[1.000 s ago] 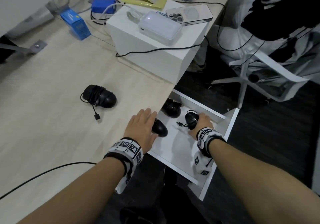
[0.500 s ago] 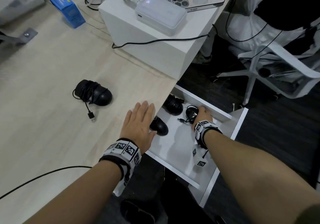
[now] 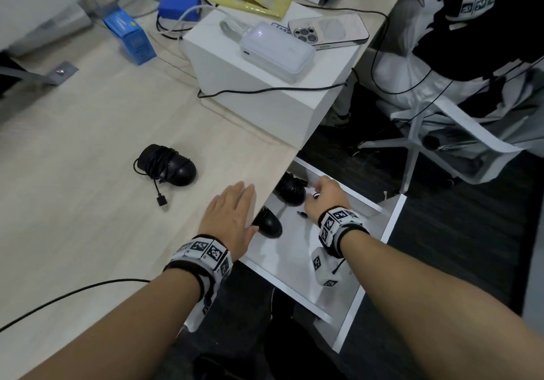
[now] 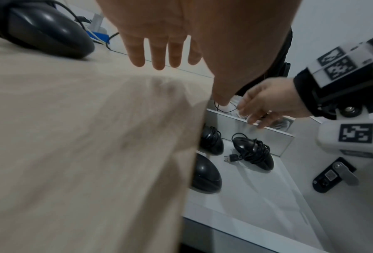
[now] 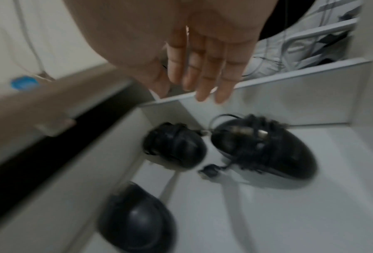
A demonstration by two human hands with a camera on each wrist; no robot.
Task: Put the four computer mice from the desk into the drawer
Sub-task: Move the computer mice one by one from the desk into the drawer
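change: right hand (image 3: pixel 325 200) has let go of the third mouse (image 4: pixel 253 151) and lifted off it; 1.0 s ago it was down on that mouse. Left hand (image 3: pixel 231 217) has stayed flat at the desk (image 3: pixel 73 203) edge
right hand: hovers over the far end of the drawer (image 3: pixel 297 262), fingers (image 5: pixel 205 75) straight and loosely spread, holding nothing; fingertips level with the drawer's far wall in the right wrist view
left hand: palm down on the desk corner by the drawer, fingers (image 4: pixel 157 54) straight, slightly apart, holding nothing
third mouse: black, cable wound round it, lies on the drawer floor near the far wall, directly below the right hand; its USB plug (image 4: pixel 231 157) sticks out on the floor beside it
second mouse (image 4: pixel 211 143): black, cable-wrapped, in the far corner of the drawer, partly under the desk edge, just beside the third mouse
first mouse (image 4: pixel 206 175): black, glossy, nearer along the same side, half hidden under the desk edge, close to the left thumb in the head view
fourth mouse (image 3: pixel 167 164): on the desk, cable wrapped round its body, plug end trailing toward the near side, well apart from the left hand
drawer: white, pulled out below the desk edge
rest: white box (image 3: pixel 265 85) at the back of the desk with a power bank (image 3: pixel 276 50) and a phone (image 3: pixel 329 32) on top; blue box (image 3: pixel 129 36) farther left; black cable (image 3: pixel 73 292) runs across the near desk
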